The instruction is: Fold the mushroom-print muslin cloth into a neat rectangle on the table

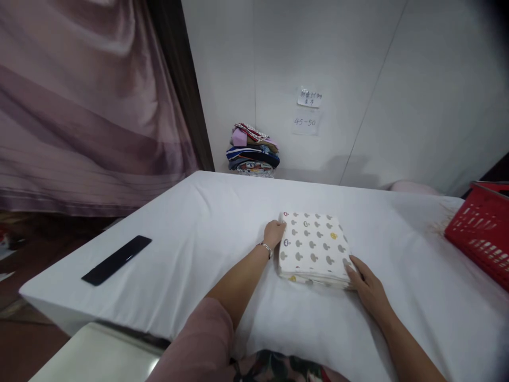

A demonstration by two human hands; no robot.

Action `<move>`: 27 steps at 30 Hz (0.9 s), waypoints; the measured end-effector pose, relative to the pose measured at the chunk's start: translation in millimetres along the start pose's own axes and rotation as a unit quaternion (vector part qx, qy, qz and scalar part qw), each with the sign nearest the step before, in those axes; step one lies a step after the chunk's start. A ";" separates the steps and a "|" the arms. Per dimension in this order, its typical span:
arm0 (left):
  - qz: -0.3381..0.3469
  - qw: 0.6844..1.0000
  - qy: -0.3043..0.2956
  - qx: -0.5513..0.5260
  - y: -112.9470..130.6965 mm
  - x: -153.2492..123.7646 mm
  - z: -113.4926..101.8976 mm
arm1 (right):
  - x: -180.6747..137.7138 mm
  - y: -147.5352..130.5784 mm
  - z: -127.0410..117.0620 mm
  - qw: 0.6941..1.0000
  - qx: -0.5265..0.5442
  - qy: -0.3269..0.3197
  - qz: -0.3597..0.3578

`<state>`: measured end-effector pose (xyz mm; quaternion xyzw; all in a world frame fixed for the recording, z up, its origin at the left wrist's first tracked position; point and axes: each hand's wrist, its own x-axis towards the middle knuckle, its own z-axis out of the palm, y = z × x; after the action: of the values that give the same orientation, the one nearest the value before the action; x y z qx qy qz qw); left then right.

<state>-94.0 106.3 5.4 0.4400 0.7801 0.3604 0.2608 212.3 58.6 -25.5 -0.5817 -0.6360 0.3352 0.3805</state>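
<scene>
A white folded cloth (312, 245) printed with grey mushrooms and a few coloured ones lies flat, in a neat thick square. Its layers show along the front edge. My left hand (274, 233), with a bracelet at the wrist, pinches the cloth's left edge near the far corner. At the right front corner, my right hand (369, 286) grips the cloth, thumb on top and fingers along the side. The cloth rests on a white-covered table (222, 228).
A black phone-like slab (117, 260) lies on the table's left. The red basket (483, 233) stands at the right edge. Several folded fabrics (254, 151) are stacked behind the far edge, by the wall. A pale seat-like surface (95, 355) is at lower left; a pink curtain (87, 106) hangs left.
</scene>
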 end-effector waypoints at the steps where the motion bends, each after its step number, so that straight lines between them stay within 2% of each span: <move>1: 0.001 1.000 -0.002 0.003 0.2 0.7 -0.9 | 0.7 0.7 -0.1 1.000 0.001 0.000 -0.002; 14: 0.033 0.998 -0.001 0.045 -1.9 -9.5 -5.2 | 5.6 5.3 -2.2 0.999 0.010 -0.026 -0.016; 20: 0.062 0.997 -0.008 -0.052 -15.7 -46.4 -9.9 | 5.9 5.2 -0.1 0.999 0.025 -0.010 -0.038; 27: 0.113 0.993 0.004 -0.036 -19.6 -89.1 -14.0 | 5.5 2.1 -0.4 0.999 0.032 -0.006 -0.043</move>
<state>-71.5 16.9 6.4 0.5140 0.7131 0.4169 0.2312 213.4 64.3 -26.6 -0.5398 -0.6515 0.3419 0.4089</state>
